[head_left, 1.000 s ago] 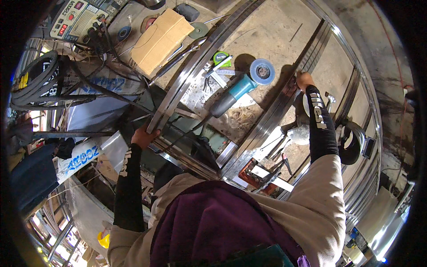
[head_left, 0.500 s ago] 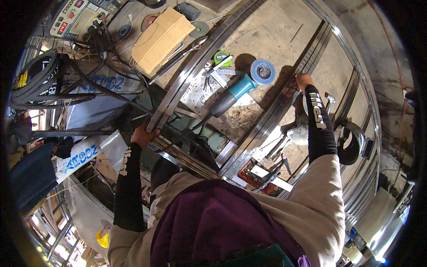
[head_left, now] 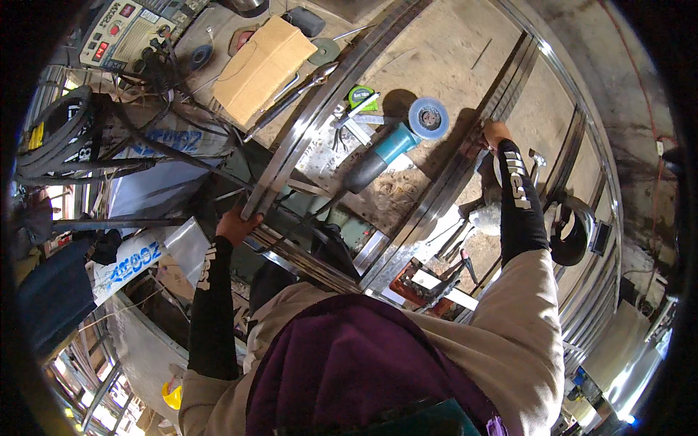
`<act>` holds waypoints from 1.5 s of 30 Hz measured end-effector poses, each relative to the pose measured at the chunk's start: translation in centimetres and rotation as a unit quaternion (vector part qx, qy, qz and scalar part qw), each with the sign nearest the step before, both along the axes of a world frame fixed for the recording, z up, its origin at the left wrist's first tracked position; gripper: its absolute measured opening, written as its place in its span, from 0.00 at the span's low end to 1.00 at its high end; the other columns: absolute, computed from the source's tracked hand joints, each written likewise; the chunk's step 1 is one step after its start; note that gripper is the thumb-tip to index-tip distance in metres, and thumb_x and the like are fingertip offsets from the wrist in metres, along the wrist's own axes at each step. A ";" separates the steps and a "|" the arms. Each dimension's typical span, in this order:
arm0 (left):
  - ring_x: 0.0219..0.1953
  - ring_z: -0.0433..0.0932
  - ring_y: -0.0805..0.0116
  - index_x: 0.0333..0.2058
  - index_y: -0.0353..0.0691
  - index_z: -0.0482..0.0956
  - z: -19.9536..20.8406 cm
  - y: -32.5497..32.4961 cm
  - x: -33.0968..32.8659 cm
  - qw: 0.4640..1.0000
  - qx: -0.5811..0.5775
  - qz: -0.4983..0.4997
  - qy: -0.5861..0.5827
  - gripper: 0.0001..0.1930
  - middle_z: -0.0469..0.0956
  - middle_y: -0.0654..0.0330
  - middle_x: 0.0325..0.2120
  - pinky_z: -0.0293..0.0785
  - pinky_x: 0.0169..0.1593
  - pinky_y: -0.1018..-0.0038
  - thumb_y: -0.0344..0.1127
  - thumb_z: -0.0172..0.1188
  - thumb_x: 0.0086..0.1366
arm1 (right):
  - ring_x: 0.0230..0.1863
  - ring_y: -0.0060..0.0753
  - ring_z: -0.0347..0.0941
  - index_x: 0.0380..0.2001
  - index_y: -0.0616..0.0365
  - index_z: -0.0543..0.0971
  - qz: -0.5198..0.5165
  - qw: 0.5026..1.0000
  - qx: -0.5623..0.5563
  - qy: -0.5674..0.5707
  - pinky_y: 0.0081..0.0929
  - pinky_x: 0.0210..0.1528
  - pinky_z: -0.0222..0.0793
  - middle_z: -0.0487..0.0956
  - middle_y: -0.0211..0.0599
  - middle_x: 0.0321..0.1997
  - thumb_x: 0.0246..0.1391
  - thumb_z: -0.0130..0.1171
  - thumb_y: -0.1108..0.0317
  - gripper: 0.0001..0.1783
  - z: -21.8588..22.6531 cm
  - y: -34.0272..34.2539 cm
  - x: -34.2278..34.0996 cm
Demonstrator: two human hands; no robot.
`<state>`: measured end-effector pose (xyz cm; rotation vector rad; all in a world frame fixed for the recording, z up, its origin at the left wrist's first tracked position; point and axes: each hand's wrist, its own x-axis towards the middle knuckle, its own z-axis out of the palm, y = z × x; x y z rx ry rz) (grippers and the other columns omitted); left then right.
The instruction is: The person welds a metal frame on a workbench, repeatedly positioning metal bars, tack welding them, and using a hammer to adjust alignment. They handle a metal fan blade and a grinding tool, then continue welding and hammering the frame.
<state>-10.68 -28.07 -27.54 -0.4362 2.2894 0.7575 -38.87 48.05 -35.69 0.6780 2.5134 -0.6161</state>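
My left hand (head_left: 236,224) is closed around the near end of a long, shiny metal bar (head_left: 297,142) that runs away to the upper right. Farther out on the right, my right hand (head_left: 496,134) is wrapped round dark metal bars (head_left: 445,187) lying roughly parallel to the first; its fingertips are partly hidden. Between the two sets of bars lies an angle grinder (head_left: 376,160) with a blue-grey disc, touched by neither hand. Just beyond it are a green tape measure (head_left: 360,97) and a small metal square (head_left: 355,125).
A cardboard piece (head_left: 263,67) and a welding torch or similar long tool (head_left: 291,100) lie beyond the left bar. A welding machine (head_left: 120,36) with thick black cables (head_left: 54,145) stands at far left. An orange-red tool (head_left: 413,282) and a black ring-shaped object (head_left: 572,231) sit at right.
The view has tilted very slightly, and my left hand sits a touch farther right. Both hands keep their hold on the bars; the grinder stays where it was.
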 end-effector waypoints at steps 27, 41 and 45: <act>0.44 0.84 0.45 0.48 0.32 0.81 -2.3 -1.2 1.9 1.000 0.019 0.013 0.006 0.35 0.84 0.41 0.39 0.77 0.47 0.56 0.60 0.70 0.55 | 0.52 0.53 0.80 0.41 0.63 0.86 0.103 0.982 0.157 -0.034 0.41 0.53 0.76 0.83 0.54 0.48 0.55 0.60 0.47 0.27 8.9 -9.0 0.5; 0.42 0.83 0.54 0.46 0.29 0.81 -1.0 -0.6 1.5 0.988 0.133 0.058 0.052 0.34 0.84 0.46 0.38 0.77 0.48 0.60 0.58 0.72 0.55 | 0.51 0.57 0.80 0.41 0.67 0.84 0.072 0.984 0.158 0.044 0.46 0.52 0.76 0.83 0.60 0.46 0.51 0.65 0.47 0.29 8.9 -9.4 1.2; 0.42 0.83 0.54 0.46 0.29 0.81 -1.3 -0.5 1.4 0.996 0.061 0.024 0.059 0.34 0.84 0.45 0.38 0.77 0.48 0.60 0.57 0.72 0.55 | 0.44 0.54 0.82 0.39 0.67 0.85 0.049 0.986 0.146 0.064 0.44 0.45 0.78 0.84 0.57 0.40 0.51 0.66 0.45 0.30 7.7 -7.9 1.5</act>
